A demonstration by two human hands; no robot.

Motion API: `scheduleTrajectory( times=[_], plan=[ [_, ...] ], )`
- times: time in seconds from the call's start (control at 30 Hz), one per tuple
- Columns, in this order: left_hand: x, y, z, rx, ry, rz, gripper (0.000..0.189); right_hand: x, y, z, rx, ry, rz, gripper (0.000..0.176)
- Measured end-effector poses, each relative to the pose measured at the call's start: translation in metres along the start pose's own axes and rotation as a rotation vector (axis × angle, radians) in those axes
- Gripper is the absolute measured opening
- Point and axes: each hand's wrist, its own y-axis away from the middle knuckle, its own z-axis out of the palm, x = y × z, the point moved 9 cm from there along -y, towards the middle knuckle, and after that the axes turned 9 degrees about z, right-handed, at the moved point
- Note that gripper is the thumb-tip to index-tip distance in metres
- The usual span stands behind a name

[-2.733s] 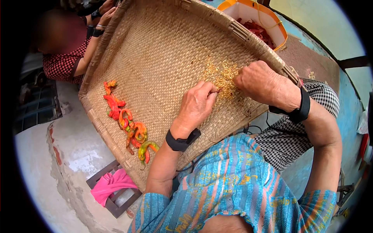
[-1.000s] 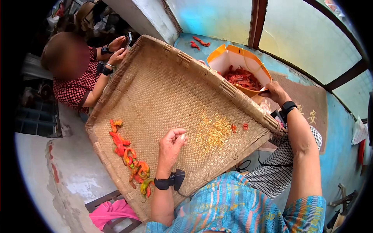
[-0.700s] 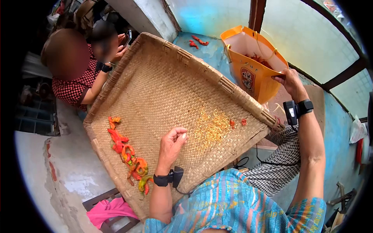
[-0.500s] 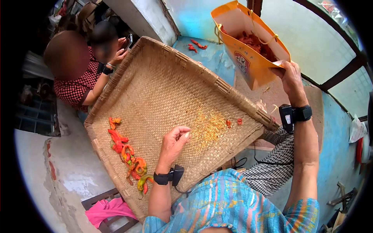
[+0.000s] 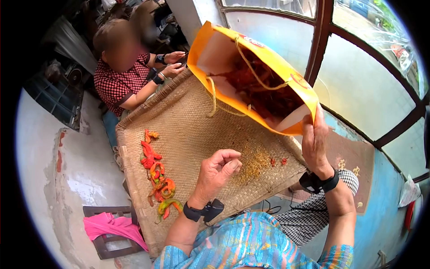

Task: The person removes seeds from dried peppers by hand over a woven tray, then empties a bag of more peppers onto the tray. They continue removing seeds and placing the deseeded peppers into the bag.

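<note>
My right hand grips the near right edge of an orange paper bag, tilted open toward me above the far right part of a woven tray. Dark red dried peppers lie inside the bag. Over the tray's middle, my left hand is closed, thumb against fingers; what it holds, if anything, is too small to make out. Beside it on the tray is a patch of yellow seeds, with small red pieces at its right. Red, orange and green peppers line the tray's left side.
Across the tray at the upper left sits a person in a patterned red shirt, hands near the tray's rim. A pink cloth hangs on a dark wooden stool at the lower left. Framed windows stand at the right.
The orange bag has moved left and nearer, over the tray, and its opening now faces me more. My right hand moved with it. The view has shifted, and the other person's hands are lower.
</note>
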Motion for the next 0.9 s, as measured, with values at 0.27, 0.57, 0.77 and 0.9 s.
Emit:
scheduleTrajectory(
  times=[0.27, 0.57, 0.77, 0.9],
  plan=[
    [-0.014, -0.021, -0.015, 0.198, 0.525, 0.0, 0.053, -0.025, 0.083, 0.066, -0.356, 0.086, -0.336, 0.08],
    [-0.077, -0.012, -0.045, 0.43, 0.918, -0.041, 0.049, -0.021, 0.093, 0.062, -0.496, 0.244, -0.343, 0.061],
    [-0.104, 0.004, -0.049, 0.385, 1.091, -0.169, 0.051, 0.109, -0.017, -0.003, -0.036, -0.119, 0.473, 0.047],
    [-0.106, 0.007, -0.051, 0.397, 1.113, -0.174, 0.049, 0.16, -0.024, 0.044, -0.274, -0.561, 0.791, 0.058]
  ],
)
